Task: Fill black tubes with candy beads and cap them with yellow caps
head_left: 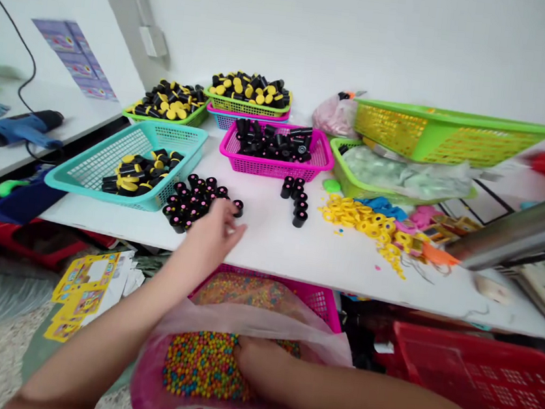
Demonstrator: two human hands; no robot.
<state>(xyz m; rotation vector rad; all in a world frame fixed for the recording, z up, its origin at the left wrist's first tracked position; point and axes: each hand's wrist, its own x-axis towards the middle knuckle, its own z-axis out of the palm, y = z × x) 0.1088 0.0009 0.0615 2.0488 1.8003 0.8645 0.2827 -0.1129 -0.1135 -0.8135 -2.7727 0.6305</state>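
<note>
My left hand point(213, 234) reaches over the white table's point(296, 253) front edge to a cluster of small black tubes point(194, 202), fingers bent at the nearest tube; whether it grips one I cannot tell. My right hand point(259, 360) is down in a plastic bag of tiny multicoloured candy beads point(199, 367), which sits in a pink basket point(325, 302) on my lap. Its fingers are buried in the beads.
A teal basket point(110, 160) holds capped tubes. A pink basket point(321, 161) holds black tubes, green baskets point(458, 130) stand behind. Yellow caps point(364, 221) lie loose at the right. A blue heat gun point(15, 129) is far left, a red crate point(478, 385) lower right.
</note>
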